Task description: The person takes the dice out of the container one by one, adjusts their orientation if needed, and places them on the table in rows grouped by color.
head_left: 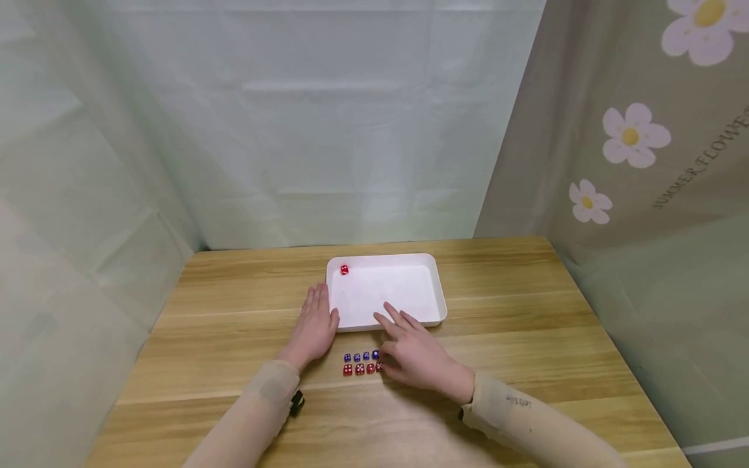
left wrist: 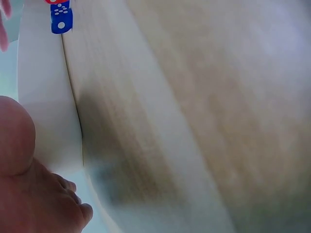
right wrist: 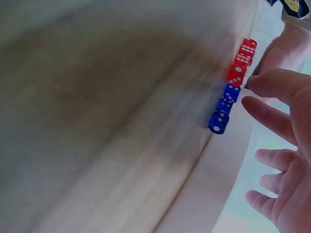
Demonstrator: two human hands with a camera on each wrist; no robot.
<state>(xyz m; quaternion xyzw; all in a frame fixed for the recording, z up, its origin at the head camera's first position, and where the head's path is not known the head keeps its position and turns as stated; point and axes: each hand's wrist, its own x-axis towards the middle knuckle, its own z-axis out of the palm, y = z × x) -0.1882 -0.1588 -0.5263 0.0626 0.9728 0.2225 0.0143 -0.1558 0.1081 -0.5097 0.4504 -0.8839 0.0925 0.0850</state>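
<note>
My left hand (head_left: 316, 325) lies flat at the left side of the white tray (head_left: 437, 286), fingers straight and thumb by its near left corner. A red die (head_left: 344, 270) is in the tray's far left corner. In front of the tray, several blue dice (head_left: 357, 357) form one row and several red dice (head_left: 359, 369) another, nearer row. At the right end of both rows is my right hand (head_left: 415, 356). Its thumb and index finger point down beside the end dice, a small gap between their tips in the right wrist view; the other fingers spread toward the tray.
The tray stands near the back of the wooden table (head_left: 515, 338). Pale curtains (head_left: 351, 130) hang behind it and at the left, and a flower-printed curtain (head_left: 632, 195) hangs at the right. A dark strap (head_left: 297, 403) is at the left wrist.
</note>
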